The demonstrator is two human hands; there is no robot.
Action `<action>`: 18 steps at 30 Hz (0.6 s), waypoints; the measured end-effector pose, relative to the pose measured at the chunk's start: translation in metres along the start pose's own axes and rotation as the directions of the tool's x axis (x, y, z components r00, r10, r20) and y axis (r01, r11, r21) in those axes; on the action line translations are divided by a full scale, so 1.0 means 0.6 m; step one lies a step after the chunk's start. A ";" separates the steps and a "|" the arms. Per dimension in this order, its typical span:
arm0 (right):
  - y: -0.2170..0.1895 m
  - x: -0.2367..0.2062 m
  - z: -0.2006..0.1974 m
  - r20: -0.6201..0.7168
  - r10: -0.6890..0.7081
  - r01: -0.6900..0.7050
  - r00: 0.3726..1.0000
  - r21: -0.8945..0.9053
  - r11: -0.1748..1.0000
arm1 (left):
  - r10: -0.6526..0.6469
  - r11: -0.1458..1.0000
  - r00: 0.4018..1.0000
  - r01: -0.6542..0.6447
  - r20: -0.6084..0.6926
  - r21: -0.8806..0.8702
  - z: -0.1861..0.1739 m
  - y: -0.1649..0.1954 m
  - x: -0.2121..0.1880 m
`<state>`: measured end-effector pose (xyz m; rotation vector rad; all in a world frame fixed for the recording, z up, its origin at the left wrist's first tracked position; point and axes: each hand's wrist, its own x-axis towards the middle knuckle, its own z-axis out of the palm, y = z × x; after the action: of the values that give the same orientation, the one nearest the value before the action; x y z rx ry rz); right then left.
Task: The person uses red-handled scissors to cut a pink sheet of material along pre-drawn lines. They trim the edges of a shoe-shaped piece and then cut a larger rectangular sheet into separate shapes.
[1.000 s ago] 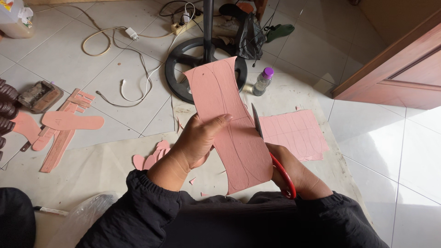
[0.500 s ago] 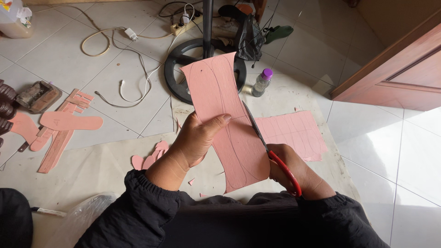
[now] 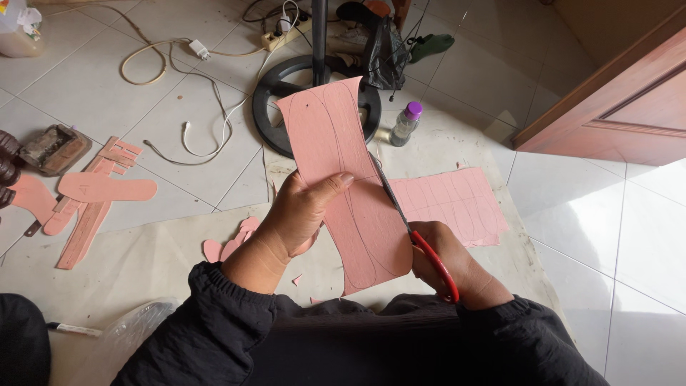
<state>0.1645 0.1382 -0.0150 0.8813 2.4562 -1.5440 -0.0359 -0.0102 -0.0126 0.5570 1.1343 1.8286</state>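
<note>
Pink sheet held up, long axis running away from the body toward the fan base. Left hand pinches its left edge; right hand, closed on red-handled scissors, sits at its right edge, blades along it.

The left hand hides part of the pink sheet; the jug at upper left is cut off by the frame's edge.

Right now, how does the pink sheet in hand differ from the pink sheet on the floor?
The held sheet is raised, gripped by the left hand, with scissors in the right hand at its edge; the floor sheet lies flat and untouched. The held sheet shows long curves, the floor sheet a grid. Both are pink with pen lines.
</note>
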 end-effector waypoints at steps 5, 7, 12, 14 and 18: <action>0.001 0.007 0.011 -0.019 -0.004 0.004 1.000 -0.022 1.000 | -0.022 0.999 1.000 0.022 -0.007 -0.032 -0.006 -0.001 0.001; -0.002 0.009 0.012 -0.011 -0.006 0.006 1.000 -0.016 1.000 | -0.020 0.999 1.000 0.020 -0.012 -0.034 -0.007 -0.001 0.002; -0.011 0.007 0.012 0.016 0.133 -0.134 0.991 0.039 0.990 | -0.047 0.997 0.999 0.046 -0.020 -0.067 -0.006 0.000 0.001; -0.014 0.005 0.011 0.034 -0.076 0.075 0.996 0.048 0.996 | -0.077 0.993 0.997 0.077 0.001 -0.084 -0.004 -0.001 -0.001; -0.015 0.002 0.007 0.083 -0.196 0.188 0.977 0.100 0.977 | -0.150 0.984 0.988 0.153 0.030 -0.097 0.003 -0.005 -0.003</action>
<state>0.1579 0.1324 -0.0103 0.5829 2.4841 -1.7302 -0.0323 -0.0105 -0.0141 0.4209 1.0363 1.7326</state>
